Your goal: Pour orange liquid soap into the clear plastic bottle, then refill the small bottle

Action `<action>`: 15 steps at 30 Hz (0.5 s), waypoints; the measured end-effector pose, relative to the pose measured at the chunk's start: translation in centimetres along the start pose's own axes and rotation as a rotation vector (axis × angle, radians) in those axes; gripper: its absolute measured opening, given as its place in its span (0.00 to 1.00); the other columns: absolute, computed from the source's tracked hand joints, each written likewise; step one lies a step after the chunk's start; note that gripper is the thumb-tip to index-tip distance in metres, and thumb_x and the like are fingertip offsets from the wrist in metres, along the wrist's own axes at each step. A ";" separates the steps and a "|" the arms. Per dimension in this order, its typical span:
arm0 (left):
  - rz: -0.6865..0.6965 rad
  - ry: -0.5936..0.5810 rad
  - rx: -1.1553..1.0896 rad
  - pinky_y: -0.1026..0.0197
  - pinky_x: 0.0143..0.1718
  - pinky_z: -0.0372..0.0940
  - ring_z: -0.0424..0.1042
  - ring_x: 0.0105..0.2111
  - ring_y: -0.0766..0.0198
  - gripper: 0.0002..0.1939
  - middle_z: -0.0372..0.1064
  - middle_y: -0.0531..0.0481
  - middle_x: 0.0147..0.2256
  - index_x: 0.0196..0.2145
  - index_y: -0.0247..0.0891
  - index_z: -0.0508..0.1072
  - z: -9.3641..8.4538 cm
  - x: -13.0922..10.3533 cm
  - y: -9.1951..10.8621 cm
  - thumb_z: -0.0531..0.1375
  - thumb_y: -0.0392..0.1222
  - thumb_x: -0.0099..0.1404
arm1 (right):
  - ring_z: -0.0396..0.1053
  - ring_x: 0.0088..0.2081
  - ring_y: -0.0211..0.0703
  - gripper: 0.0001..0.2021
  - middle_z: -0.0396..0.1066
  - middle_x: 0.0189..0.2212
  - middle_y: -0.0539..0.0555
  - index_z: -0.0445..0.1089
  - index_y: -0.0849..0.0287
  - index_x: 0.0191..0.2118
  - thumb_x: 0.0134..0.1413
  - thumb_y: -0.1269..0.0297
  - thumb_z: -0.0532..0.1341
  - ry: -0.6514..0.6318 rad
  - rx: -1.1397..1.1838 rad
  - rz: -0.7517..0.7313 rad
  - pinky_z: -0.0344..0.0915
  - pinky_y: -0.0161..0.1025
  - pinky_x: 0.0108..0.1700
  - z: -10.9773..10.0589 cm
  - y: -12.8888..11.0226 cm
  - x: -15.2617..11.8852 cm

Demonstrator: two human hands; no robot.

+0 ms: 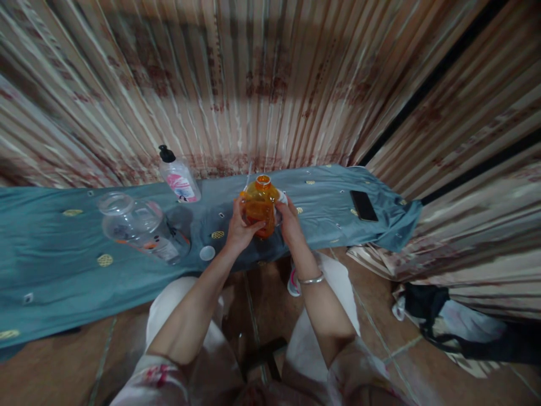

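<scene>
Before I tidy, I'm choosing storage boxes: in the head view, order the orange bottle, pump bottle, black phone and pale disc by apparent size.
1. Orange bottle and pump bottle: too alike to rank; the orange one is partly covered.
2. Black phone
3. Pale disc

left hand (240, 230) + right hand (291, 221) round an open-necked orange bottle (260, 208) | clear jar (141, 228), pump bottle (181, 180), whitish disc (207, 253) off left | black phone (363, 206) just chilling right, on teal cloth (54, 242)
</scene>
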State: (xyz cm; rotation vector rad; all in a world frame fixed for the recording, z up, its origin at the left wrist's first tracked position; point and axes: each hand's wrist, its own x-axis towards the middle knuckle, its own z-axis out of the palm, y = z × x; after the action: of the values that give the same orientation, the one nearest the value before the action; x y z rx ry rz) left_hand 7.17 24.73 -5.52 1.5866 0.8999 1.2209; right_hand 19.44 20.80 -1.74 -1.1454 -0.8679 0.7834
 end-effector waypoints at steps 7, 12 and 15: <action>0.017 0.038 0.067 0.49 0.49 0.64 0.69 0.48 0.53 0.45 0.67 0.46 0.46 0.55 0.41 0.54 0.4 -0.2 0.3 0.70 0.40 0.42 | 0.69 0.43 0.44 0.18 0.73 0.40 0.49 0.67 0.55 0.46 0.50 0.56 0.54 0.096 0.020 -0.017 0.66 0.43 0.47 0.3 0.1 -0.5; 0.022 0.057 0.144 0.49 0.54 0.60 0.65 0.52 0.52 0.47 0.63 0.43 0.52 0.57 0.39 0.55 0.6 0.0 0.2 0.71 0.40 0.41 | 0.68 0.45 0.43 0.20 0.73 0.42 0.51 0.66 0.57 0.48 0.52 0.56 0.49 0.157 0.017 -0.007 0.65 0.44 0.49 0.2 2.3 -0.4; 0.034 0.072 0.183 0.48 0.56 0.57 0.61 0.56 0.50 0.47 0.61 0.40 0.54 0.56 0.37 0.57 0.5 0.3 0.1 0.72 0.43 0.40 | 0.68 0.45 0.42 0.19 0.73 0.41 0.51 0.68 0.58 0.46 0.53 0.56 0.49 0.164 -0.003 0.010 0.64 0.44 0.50 -0.1 3.7 -0.6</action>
State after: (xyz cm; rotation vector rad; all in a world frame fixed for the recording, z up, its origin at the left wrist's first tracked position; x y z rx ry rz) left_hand 7.78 24.86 -5.37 1.7170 1.0605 1.2551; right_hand 18.95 21.11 -5.44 -1.1991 -0.7275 0.6865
